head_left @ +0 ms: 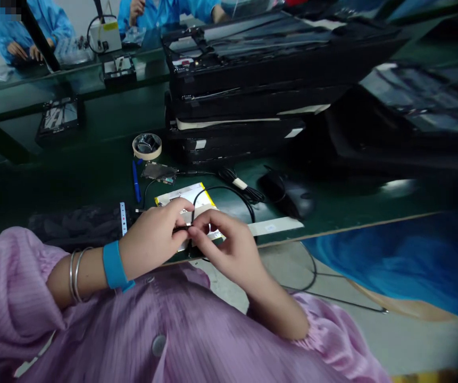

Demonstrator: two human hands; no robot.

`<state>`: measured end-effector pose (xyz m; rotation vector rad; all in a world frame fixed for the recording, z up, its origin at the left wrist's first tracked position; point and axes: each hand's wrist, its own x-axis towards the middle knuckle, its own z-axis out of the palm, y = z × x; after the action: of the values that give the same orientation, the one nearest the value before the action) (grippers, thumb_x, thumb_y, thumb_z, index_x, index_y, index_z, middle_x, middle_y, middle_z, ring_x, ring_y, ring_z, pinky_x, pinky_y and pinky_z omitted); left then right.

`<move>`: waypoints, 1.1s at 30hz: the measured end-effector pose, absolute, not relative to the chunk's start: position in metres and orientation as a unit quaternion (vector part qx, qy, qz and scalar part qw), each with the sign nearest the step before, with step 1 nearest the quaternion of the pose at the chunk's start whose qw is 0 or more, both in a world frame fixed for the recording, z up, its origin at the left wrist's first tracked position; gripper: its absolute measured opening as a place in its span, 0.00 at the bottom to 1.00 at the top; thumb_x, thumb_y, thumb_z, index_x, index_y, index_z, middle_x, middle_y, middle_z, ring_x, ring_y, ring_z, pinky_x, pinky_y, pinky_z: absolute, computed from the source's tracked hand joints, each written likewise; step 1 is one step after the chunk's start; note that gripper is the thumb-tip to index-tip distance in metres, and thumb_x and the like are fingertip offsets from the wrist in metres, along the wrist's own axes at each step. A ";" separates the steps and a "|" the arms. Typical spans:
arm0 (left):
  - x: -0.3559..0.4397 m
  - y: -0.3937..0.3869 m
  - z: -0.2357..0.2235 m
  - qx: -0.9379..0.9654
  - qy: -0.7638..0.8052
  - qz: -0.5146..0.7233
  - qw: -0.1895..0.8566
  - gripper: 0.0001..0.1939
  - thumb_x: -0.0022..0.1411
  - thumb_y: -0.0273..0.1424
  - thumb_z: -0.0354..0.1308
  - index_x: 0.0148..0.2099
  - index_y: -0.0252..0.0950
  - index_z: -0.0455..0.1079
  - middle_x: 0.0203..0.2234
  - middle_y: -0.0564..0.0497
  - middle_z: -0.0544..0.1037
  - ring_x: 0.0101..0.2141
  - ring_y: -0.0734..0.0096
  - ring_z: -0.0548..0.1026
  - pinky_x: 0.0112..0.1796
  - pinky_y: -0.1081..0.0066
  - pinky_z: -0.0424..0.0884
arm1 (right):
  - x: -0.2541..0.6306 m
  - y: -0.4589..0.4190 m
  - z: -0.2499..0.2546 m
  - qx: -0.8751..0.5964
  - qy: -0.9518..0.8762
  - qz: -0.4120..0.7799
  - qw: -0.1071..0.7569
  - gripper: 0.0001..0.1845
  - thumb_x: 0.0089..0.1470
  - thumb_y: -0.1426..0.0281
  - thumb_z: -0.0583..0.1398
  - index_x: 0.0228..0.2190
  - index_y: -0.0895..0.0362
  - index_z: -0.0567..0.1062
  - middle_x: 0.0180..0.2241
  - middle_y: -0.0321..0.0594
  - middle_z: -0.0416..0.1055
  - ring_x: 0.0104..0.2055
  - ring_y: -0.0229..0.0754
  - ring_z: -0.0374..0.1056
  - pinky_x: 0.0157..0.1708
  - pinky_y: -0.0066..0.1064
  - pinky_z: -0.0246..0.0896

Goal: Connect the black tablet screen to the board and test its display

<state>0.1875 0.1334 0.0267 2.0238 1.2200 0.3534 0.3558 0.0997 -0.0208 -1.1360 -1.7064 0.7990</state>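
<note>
Near the table's front edge, my left hand (157, 231) and my right hand (226, 239) meet, both closed on a thin black cable (248, 205). The cable's held end lies between the fingertips, and its exact shape is mostly hidden. From there it loops up and round to the right. Under the hands lies a white flat piece with yellow edges (205, 194), partly covered. Just beyond it is a small circuit board (159, 172) with a lead attached. A bundled black cable (244, 186) rests to the right of the board.
Stacked black trays (252, 80) tower behind the work spot. A roll of tape (147, 154), a blue pen (136, 181) and a black computer mouse (298, 199) lie around it. People in blue coats (157, 13) sit across the table.
</note>
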 end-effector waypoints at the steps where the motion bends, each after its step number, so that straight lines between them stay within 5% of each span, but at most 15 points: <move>1: 0.186 0.132 0.025 0.802 0.466 0.151 0.341 0.19 0.59 0.18 0.60 0.52 0.35 0.67 0.33 0.53 0.81 0.35 0.68 0.79 0.37 0.70 0.72 | 0.354 0.101 -0.022 -0.467 -0.680 0.338 0.453 0.10 0.59 0.69 0.58 0.26 0.55 0.68 0.23 0.35 0.68 0.26 0.38 0.64 0.27 0.29 0.58; 6: 0.168 0.131 0.017 0.906 0.365 0.188 0.102 0.05 0.62 0.21 0.59 0.40 0.34 0.72 0.33 0.51 0.80 0.34 0.66 0.76 0.38 0.67 0.69 | 0.352 0.109 -0.039 -0.489 -0.651 0.393 0.428 0.09 0.59 0.68 0.56 0.26 0.56 0.68 0.23 0.35 0.66 0.25 0.38 0.61 0.25 0.29 0.56; 15: 0.159 0.134 0.002 0.934 0.347 0.060 -0.055 0.07 0.64 0.23 0.57 0.37 0.35 0.77 0.27 0.52 0.78 0.33 0.63 0.71 0.36 0.62 0.61 | 0.360 0.114 -0.067 -0.448 -0.796 0.154 0.376 0.04 0.63 0.71 0.55 0.37 0.55 0.70 0.43 0.47 0.73 0.47 0.53 0.67 0.46 0.46 0.62; 33: 0.164 0.135 -0.005 0.934 0.344 0.072 -0.065 0.08 0.63 0.23 0.59 0.39 0.37 0.78 0.29 0.53 0.79 0.34 0.63 0.69 0.35 0.62 0.59 | 0.361 0.113 -0.070 -0.444 -0.796 0.144 0.386 0.04 0.64 0.71 0.55 0.38 0.56 0.71 0.43 0.47 0.73 0.47 0.53 0.68 0.47 0.46 0.64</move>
<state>0.1641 0.1353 -0.0046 3.0631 1.1273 0.2356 0.3609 0.1130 -0.0701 -1.1312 -2.0271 0.3664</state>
